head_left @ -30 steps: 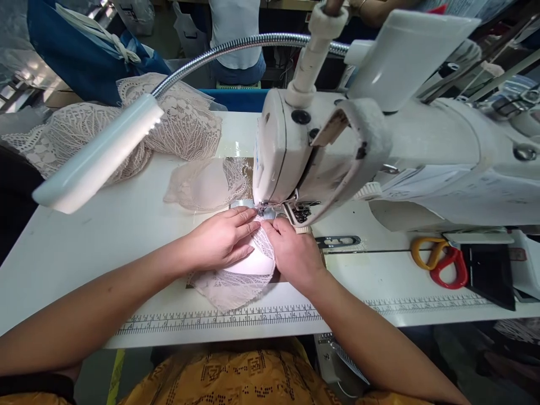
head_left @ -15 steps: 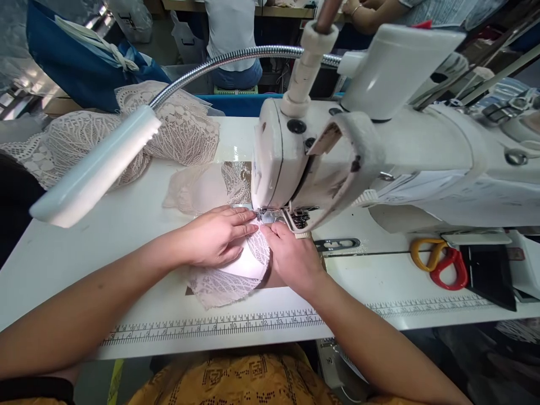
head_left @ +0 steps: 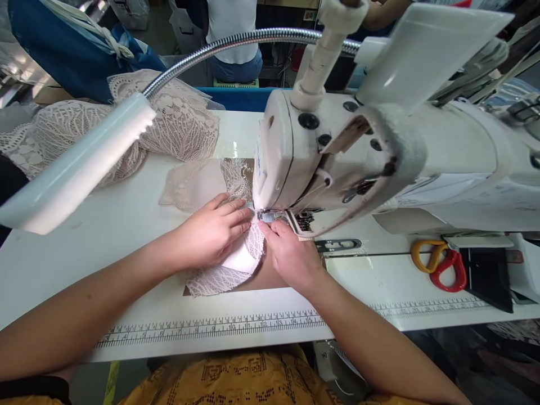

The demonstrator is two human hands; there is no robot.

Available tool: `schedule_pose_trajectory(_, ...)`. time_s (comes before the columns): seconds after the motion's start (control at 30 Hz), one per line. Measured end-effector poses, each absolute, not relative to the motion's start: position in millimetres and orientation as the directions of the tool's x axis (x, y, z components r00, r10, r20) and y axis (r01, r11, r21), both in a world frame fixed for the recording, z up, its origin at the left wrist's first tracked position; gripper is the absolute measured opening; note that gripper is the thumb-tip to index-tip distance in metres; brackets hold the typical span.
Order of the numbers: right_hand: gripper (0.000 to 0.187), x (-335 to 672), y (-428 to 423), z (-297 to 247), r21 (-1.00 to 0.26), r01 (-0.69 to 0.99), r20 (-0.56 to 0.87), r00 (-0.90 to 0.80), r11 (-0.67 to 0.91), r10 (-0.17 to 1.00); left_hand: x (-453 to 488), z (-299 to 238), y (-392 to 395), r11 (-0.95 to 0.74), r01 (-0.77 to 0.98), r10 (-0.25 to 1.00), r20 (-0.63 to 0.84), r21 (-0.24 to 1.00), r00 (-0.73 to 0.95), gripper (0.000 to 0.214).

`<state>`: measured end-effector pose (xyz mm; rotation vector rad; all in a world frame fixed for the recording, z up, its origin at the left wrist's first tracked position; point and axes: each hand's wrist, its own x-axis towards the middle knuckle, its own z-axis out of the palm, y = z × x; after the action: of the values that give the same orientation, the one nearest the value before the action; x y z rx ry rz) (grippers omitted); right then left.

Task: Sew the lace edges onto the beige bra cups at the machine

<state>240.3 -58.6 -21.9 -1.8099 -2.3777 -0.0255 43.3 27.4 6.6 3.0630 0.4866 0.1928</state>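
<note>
Under the head of a white sewing machine [head_left: 276, 152] lies a pale lace cup piece [head_left: 255, 242] with a smooth white layer on it. My left hand [head_left: 217, 230] rests flat on that piece, its fingers stretched toward the presser foot [head_left: 265, 215]. Just right of the foot, my right hand [head_left: 291, 250] has thumb and fingers closed at the edge of the lace; the fingertips are partly hidden by the machine. A second lace cup piece [head_left: 189, 183] lies behind my left hand.
A bundle of lace [head_left: 181, 124] lies at the back left beneath a lamp [head_left: 80, 163] on a bent metal neck. Scissors [head_left: 449, 270] with yellow and red handles lie at right. A printed ruler [head_left: 211, 329] runs along the front edge. Another person [head_left: 232, 34] sits beyond the table.
The lace cup piece has shifted away from me under the presser foot, with my left hand still on it, fingers reaching slightly farther back. My right hand stays nearly in place. The camera view has shifted slightly.
</note>
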Motion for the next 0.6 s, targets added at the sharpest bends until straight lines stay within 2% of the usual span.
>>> schedule_pose_trajectory(0.2, 0.034, 240, -58, -22, -0.094, 0.960, 0.185, -0.245, 0.265, 0.952, 48, -4, 18, -0.920, 0.363, 0.385, 0.165, 0.150, 0.908, 0.032)
schedule_pose_trajectory(0.43, 0.033, 245, -57, -26, -0.127, 0.961, 0.132, -0.228, 0.244, 0.965, 47, 2, 21, -0.919, 0.352, 0.382, 0.183, 0.177, 0.906, 0.027)
schedule_pose_trajectory(0.6, 0.030, 252, -54, -28, -0.183, 0.934, 0.227, -0.262, 0.305, 0.938, 53, 12, 17, -0.897, 0.345, 0.408, 0.218, 0.277, 0.887, 0.024)
